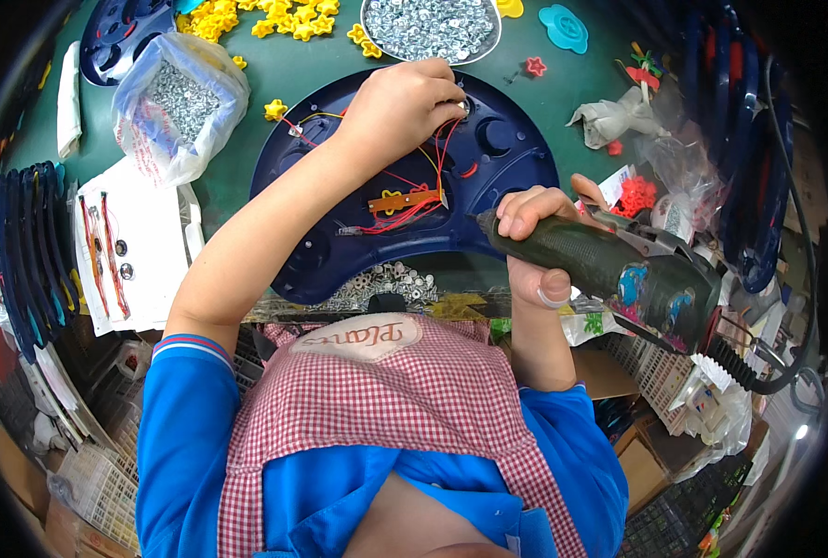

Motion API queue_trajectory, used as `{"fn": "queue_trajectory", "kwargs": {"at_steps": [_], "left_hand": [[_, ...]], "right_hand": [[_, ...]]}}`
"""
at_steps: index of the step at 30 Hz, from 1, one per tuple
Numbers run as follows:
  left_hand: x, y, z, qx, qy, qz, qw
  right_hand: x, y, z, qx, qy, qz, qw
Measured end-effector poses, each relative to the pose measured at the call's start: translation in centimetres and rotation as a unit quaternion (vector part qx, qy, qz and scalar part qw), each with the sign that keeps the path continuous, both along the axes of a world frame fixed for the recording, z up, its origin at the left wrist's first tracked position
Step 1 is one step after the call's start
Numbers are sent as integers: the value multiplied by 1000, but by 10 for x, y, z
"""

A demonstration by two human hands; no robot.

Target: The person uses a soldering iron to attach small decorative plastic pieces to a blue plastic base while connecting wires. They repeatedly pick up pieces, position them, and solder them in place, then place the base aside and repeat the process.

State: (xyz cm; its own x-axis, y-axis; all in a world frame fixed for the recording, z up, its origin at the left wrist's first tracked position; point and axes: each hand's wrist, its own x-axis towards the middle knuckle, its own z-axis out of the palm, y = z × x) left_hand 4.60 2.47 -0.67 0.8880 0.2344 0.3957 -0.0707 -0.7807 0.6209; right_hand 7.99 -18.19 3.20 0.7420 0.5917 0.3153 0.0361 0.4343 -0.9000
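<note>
A dark blue curved plastic shell [516, 139] lies hollow side up in front of me. Its inside holds red and yellow wires [440, 153] and a narrow brown circuit board [403, 201]. My left hand [400, 107] reaches over the shell to its far side. Its fingers are closed together at a small pale piece where the red wires end; the fingertips partly hide it, so its kind is unclear. My right hand [540, 228] grips a dark green electric screwdriver [609, 270] at the shell's right, its nose pointing left toward the shell.
A bowl of screws [433, 28] stands beyond the shell, with yellow star pieces [293, 17] beside it. Left are a plastic bag of small metal parts [181, 102] and stacked blue shells [37, 251]. More shells [744, 158] stand right, near the screwdriver's black cable [800, 353]. Washers [386, 284] lie close to me.
</note>
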Motion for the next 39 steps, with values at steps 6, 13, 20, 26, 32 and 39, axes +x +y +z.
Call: {"fn": "queue_trajectory", "kwargs": {"at_steps": [6,13,20,26,32,39], "left_hand": [[7,-7,0,31,-2,-23,999],[-15,1,-5,-21,17,-29,999],[-18,6,19,104,81,1,991],[-7,22,28,1,315,-58,947],[-15,18,14,-5,181,-43,983],[-7,13,24,39,-40,12,998]], "right_hand": [[1,-1,0,-2,-5,-16,1000],[16,0,7,10,-20,48,999],[80,87,26,137,-101,-48,984],[116,136,3,73,-187,-73,977],[113,129,7,103,-145,-59,982],[88,86,25,198,-62,51,977]]}}
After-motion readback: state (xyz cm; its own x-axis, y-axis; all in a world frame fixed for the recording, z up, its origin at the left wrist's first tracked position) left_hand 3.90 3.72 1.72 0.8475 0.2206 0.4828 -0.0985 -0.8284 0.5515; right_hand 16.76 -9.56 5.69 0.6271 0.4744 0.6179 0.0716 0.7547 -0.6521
